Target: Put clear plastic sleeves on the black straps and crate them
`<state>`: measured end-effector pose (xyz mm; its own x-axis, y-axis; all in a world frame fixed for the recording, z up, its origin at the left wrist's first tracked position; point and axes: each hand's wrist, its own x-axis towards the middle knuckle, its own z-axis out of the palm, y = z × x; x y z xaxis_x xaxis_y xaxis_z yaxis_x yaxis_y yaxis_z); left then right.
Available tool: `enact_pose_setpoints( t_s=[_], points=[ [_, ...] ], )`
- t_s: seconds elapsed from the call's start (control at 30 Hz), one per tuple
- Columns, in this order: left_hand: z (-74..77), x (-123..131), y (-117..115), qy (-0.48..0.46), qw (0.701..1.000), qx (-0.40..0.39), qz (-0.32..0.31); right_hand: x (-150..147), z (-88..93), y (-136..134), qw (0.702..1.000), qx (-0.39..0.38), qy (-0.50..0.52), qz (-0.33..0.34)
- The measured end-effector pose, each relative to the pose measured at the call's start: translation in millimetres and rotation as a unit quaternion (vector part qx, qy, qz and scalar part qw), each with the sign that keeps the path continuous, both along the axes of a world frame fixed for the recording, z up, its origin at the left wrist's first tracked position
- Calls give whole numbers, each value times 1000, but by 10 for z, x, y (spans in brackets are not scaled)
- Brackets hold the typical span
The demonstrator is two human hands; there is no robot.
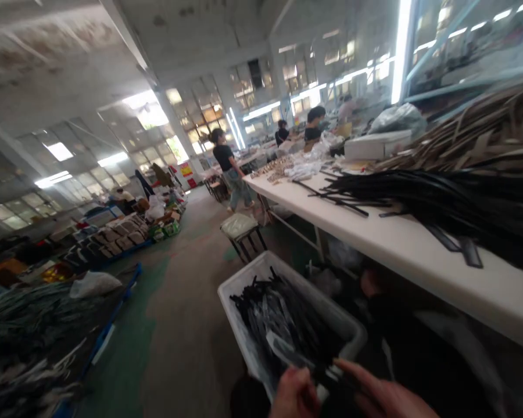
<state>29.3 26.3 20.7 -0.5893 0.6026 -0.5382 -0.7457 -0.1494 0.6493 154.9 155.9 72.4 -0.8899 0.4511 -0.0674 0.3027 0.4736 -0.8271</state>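
Observation:
At the bottom of the head view, my left hand is closed, its fingers curled over the near end of a white plastic bin. My right hand is just to its right, thumb and fingers pressed together. Between the two hands runs a dark, blurred black strap with pale glints, and both hands grip it. Inside the bin lies a heap of long black straps. A clear plastic strip or wrapper rests on them.
A long white table on the right bears piles of black straps, brown strips and a white box. A padded stool stands beyond the bin. One person walks in the aisle; others sit farther back. Blue-edged pallets with goods line the left.

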Motion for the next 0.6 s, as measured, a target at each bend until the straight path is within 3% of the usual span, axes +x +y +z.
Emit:
enact_pose_setpoints(
  t_s=[0.13, 0.3, 0.47, 0.6],
  points=[
    [59, 167, -9, -34, 997, 17, -66, -26, 60, -46, 996, 48, -45, 53],
    [78, 42, -50, -32, 999, -2, -24, 67, 199, -7, 990, -57, -92, 89],
    [74, 172, -50, -45, 994, 34, -96, 50, 223, 2, 992, -11, -91, 82],
    [91, 227, -29, -19, 997, 45, -67, 57, 190, 24, 990, -34, -106, 85]
  ],
)
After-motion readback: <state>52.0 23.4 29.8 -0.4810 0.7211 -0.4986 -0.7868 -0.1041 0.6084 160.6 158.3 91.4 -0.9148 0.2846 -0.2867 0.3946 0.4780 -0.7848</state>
